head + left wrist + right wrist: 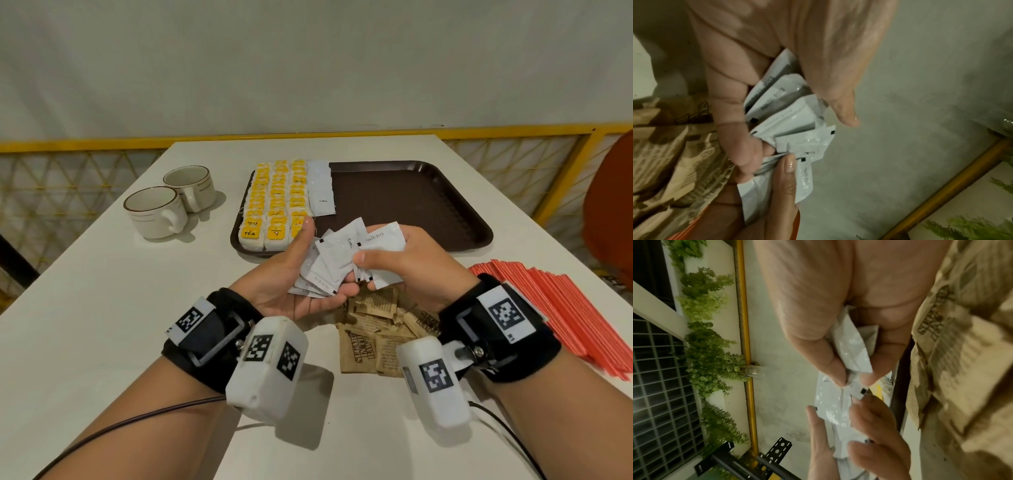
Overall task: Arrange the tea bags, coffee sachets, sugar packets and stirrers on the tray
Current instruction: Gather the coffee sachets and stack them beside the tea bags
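- The step in hand looks like the coffee sachets: the tea bags (272,205) already fill the left end of the brown tray (428,205) in rows, and a column of coffee sachets on the tray (321,186) lies just beside them.
- The left hand (291,277), palm up above the table (102,291), cradles a fanned stack of white coffee sachets (325,270), fingers curled under it and thumb raised.
- The right hand (407,263) pinches one sachet (383,246) between thumb and fingers at the stack's right edge.
- The sugar packets (373,329) lie heaped on the table under the hands; the red stirrers (561,308) lie to the right, off the tray.
- Next, I judge, the pinched sachet must be drawn clear of the stack and laid flat beside the coffee column, square to it.
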The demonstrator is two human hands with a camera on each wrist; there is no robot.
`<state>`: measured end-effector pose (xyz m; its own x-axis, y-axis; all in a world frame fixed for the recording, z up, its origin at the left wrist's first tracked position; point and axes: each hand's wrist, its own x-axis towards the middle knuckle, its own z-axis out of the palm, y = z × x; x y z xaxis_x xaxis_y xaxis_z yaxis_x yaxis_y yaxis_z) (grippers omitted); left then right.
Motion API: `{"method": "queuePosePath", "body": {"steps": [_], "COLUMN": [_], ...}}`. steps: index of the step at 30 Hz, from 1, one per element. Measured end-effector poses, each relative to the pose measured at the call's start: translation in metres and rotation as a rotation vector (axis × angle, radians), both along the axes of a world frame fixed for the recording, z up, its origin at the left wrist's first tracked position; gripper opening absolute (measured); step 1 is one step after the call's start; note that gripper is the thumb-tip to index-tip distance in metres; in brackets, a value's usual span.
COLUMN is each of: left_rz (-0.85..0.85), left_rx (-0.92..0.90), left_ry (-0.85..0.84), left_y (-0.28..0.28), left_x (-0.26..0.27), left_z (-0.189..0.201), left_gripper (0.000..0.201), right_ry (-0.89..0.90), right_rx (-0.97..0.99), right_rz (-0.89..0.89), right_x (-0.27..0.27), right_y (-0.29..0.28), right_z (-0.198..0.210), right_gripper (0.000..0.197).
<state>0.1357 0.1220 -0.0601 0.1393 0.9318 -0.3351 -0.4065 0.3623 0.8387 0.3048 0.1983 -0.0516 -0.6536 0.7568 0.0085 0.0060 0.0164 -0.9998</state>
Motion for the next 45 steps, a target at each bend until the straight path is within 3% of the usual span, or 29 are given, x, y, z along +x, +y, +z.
{"method": "queuePosePath", "body": {"steps": [3, 9, 17, 22, 27, 30, 33, 37, 40, 45], "left_rz": [-0.009, -0.030, 0.158, 0.181, 0.388, 0.467, 0.429, 0.380, 0.257, 0.143], "left_rx": [0.001, 0.032, 0.000, 0.051, 0.143, 0.258, 0.353, 0.376, 0.396, 0.280], "left_ry": [0.014, -0.121, -0.214, -0.283, -0.133, 0.143, 0.373, 0.532, 0.508, 0.196], "left_y": [0.000, 0.001, 0.003, 0.002, 0.005, 0.008, 0.009, 0.008, 0.005, 0.003], "left_x": [0.002, 0.000, -0.004, -0.009, -0.006, -0.002, 0.003, 0.009, 0.011, 0.016], "left_z": [-0.001, 0.002, -0.001, 0.002, -0.002, -0.004, -0.004, -0.004, -0.005, -0.005], "left_gripper": [0.062, 0.051, 0.039, 0.050, 0.006, 0.011, 0.011, 0.049, 0.046, 0.066], "right_ry": [0.035, 0.191, 0.208, 0.200, 0.136, 0.084, 0.056, 0.048, 0.104, 0.236], "right_rx": [-0.033, -0.116, -0.149, -0.150, -0.054, 0.020, 0.078, 0.093, 0.035, -0.099], "right_rz": [-0.028, -0.139, -0.190, -0.237, -0.254, -0.257, -0.231, -0.182, -0.138, -0.067], "right_x": [-0.001, 0.001, -0.001, 0.000, 0.000, -0.002, -0.004, -0.005, -0.007, -0.007], "right_y": [0.000, 0.003, 0.005, 0.006, 0.007, 0.005, 0.002, -0.003, -0.006, -0.009], "right_z": [-0.001, 0.002, 0.001, 0.003, 0.000, -0.001, -0.001, 0.002, 0.004, 0.005], "right_gripper": [0.024, 0.021, 0.023, 0.016, 0.022, 0.024, 0.025, 0.024, 0.023, 0.019]}}
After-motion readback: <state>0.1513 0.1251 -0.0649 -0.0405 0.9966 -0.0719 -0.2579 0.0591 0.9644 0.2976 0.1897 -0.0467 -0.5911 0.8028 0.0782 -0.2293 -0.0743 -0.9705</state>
